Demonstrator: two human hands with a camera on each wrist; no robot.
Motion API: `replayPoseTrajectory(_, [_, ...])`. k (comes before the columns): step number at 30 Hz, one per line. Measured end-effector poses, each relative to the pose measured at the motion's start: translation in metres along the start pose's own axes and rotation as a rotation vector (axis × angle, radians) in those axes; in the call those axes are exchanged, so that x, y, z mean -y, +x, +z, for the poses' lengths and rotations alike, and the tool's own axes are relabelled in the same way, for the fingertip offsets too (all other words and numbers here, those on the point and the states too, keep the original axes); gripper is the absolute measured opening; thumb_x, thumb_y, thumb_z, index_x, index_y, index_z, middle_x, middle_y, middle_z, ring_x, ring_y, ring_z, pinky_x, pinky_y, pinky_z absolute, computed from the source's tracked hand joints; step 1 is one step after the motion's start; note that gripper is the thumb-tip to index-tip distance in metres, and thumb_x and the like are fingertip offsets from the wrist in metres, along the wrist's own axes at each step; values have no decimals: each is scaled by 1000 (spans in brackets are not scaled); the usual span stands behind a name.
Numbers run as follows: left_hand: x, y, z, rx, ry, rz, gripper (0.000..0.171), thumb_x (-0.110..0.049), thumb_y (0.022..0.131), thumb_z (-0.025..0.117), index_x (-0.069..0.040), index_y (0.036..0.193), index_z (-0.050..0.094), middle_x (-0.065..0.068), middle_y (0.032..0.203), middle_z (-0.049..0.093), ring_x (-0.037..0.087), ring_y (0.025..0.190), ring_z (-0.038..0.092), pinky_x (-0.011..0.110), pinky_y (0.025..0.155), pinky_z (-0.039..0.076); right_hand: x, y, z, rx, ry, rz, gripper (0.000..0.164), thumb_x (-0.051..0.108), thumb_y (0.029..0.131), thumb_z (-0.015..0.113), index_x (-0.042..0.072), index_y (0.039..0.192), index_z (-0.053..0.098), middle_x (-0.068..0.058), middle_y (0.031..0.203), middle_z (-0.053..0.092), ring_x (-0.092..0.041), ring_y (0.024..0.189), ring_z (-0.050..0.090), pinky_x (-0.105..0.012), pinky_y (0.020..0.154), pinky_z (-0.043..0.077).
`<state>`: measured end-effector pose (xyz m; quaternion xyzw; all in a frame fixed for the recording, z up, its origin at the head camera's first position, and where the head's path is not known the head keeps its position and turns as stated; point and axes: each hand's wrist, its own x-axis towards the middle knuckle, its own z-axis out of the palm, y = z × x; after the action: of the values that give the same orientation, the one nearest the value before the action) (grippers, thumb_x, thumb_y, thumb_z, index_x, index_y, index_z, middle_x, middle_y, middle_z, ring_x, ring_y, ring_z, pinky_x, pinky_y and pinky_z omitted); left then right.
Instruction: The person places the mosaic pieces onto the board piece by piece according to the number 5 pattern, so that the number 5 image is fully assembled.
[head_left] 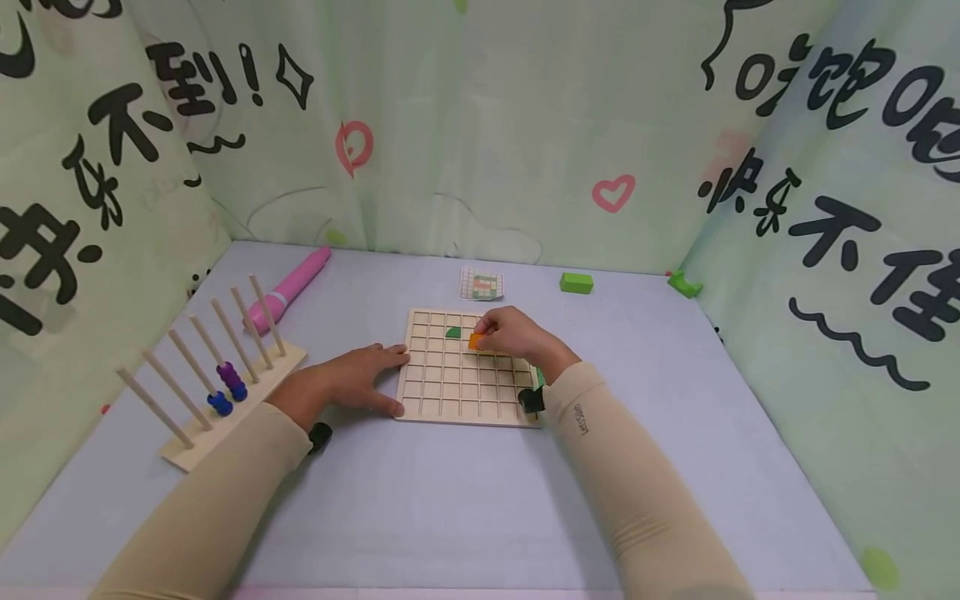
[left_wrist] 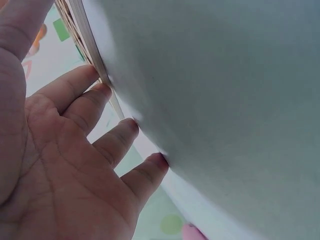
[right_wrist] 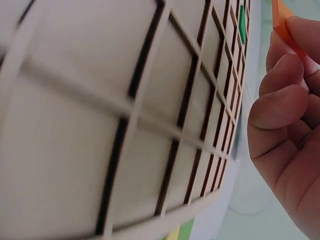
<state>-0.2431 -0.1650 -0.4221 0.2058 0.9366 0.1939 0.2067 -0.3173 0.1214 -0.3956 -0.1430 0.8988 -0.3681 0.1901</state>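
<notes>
Orange thin tile (head_left: 474, 342), pale wooden gridded board (head_left: 444, 388)

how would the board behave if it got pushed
The board would likely stay stiff, since it looks like a wooden panel with raised ridges. It would probably slide rather than tip, as it lies flat on the table. The left hand at its left edge may stop it shifting that way.
</notes>
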Motion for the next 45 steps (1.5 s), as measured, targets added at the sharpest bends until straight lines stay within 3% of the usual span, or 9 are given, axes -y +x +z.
replayPoseTrajectory(8, [3,1,0,7,7,-2,98,-53,85,82,-13,162,36,4,173,25,42,159,17,57,127,22,17,19,17,29,-116,-17,11,9,95,68,5,106,70,-7,101,66,-21,89,55,-30,76,46])
replayPoseTrajectory(15, [4,3,1,11,11,10,98,-53,85,82,-13,162,36,5,173,25,41,159,19,57,127,23,18,29,25,23,-170,18,12,8,98,63,7,107,71,-7,109,68,-20,93,57,-29,78,48])
replayPoseTrajectory(24, [1,2,-2,1,15,17,98,-50,85,83,-11,162,37,7,173,25,41,159,20,57,126,24,21,31,28,9,-188,19,9,8,98,64,7,104,71,-8,105,68,-22,90,56,-30,75,47])
replayPoseTrajectory(32, [1,1,-1,0,21,37,96,-50,86,83,-10,161,38,8,172,26,41,158,22,56,126,25,28,31,34,-16,-323,37,8,12,98,66,8,101,73,-7,105,71,-22,90,58,-32,78,49])
replayPoseTrajectory(39, [0,1,-1,-4,22,42,96,-49,86,83,-9,161,38,9,172,27,42,158,22,57,126,25,29,32,36,-24,-419,42,11,12,98,65,10,102,75,-7,109,74,-25,97,63,-39,89,55])
replayPoseTrajectory(45, [1,2,-1,2,31,24,97,-50,86,83,-10,161,38,8,172,26,42,158,22,57,126,25,28,29,35,-31,-396,42,11,14,99,67,11,105,75,-6,110,73,-24,99,62,-38,90,55])
